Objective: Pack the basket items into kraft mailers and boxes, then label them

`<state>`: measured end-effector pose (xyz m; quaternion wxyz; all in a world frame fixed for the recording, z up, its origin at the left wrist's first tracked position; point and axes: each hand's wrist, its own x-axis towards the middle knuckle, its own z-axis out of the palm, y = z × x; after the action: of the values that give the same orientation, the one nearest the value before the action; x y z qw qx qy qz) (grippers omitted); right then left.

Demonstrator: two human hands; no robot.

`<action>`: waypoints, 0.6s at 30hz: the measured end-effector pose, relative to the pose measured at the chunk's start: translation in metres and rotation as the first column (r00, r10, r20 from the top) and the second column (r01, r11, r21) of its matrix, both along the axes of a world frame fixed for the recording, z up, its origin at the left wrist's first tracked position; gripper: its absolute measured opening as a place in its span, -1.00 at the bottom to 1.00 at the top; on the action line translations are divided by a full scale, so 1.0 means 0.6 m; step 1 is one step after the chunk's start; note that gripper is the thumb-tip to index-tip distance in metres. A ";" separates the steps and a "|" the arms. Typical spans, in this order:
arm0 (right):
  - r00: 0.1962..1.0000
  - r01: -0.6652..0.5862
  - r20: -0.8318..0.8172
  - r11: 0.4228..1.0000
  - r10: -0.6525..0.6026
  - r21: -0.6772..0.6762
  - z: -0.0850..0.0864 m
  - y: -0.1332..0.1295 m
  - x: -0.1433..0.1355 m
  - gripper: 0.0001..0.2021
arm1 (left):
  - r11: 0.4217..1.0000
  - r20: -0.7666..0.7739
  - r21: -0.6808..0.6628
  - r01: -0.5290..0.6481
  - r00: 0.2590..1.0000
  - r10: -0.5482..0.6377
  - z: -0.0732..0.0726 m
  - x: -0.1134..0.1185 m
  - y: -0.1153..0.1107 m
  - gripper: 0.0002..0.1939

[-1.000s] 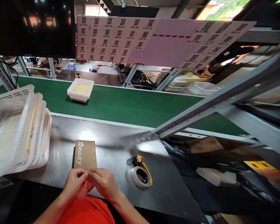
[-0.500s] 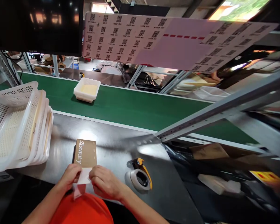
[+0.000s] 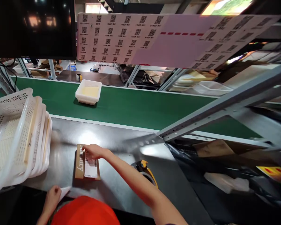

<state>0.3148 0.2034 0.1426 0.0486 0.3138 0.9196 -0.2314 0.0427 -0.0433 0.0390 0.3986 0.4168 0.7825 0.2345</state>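
Note:
A brown cardboard box (image 3: 79, 172) with white "beauty" lettering lies on the metal table. A white shipping label (image 3: 91, 170) with printed text lies over the right part of its top, covering some of the lettering. My right hand (image 3: 94, 151) is at the label's far end, fingers bent down against it; the fingertips are partly hidden. Near the table's front edge, left of the box, my left hand (image 3: 52, 196) is closed on a white piece of backing paper (image 3: 65, 191), which sticks out to the right.
Stacked white plastic baskets (image 3: 18, 134) stand at the left. A yellow-and-black tape dispenser (image 3: 146, 172) sits right of the box, partly behind my right forearm. Beyond the table runs a green conveyor belt (image 3: 131, 107) carrying a white basket (image 3: 88, 92). A metal post (image 3: 201, 115) slants at the right.
The label has gone from between my hands onto the box top. My right hand has moved forward over the box; my left hand has drawn back left with the backing paper.

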 end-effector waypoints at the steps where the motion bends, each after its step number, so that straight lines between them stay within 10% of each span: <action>1: 0.999 -0.014 0.035 1.000 0.014 0.009 -0.014 0.008 -0.012 -0.50 | 0.997 0.006 0.059 0.055 0.998 -0.055 0.005 0.009 0.005 -0.71; 4: 0.999 -0.021 0.051 0.999 0.018 0.049 -0.050 0.001 -0.026 -0.50 | 0.940 0.016 0.266 0.212 0.974 -0.225 0.023 0.046 0.026 -0.79; 11: 0.970 -0.046 -0.223 0.979 0.091 0.196 -0.149 -0.130 0.040 -0.45 | 0.609 -0.220 0.506 0.612 0.773 -0.595 0.013 0.092 0.069 -0.80; 14: 0.953 -0.180 -0.236 0.982 0.189 0.059 -0.172 -0.145 0.044 -0.35 | 0.558 -0.276 0.503 0.660 0.734 -0.620 -0.002 0.079 0.077 -0.78; 18: 0.978 0.101 -0.188 0.993 -0.087 0.062 -0.152 -0.080 0.009 -0.36 | 0.569 -0.208 0.478 0.669 0.715 -0.667 -0.004 0.064 0.087 -0.84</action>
<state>0.3204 0.1552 0.0514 -0.0594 0.3357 0.9119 -0.2287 0.0809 0.0089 0.0366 0.3271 0.7728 0.4730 0.2684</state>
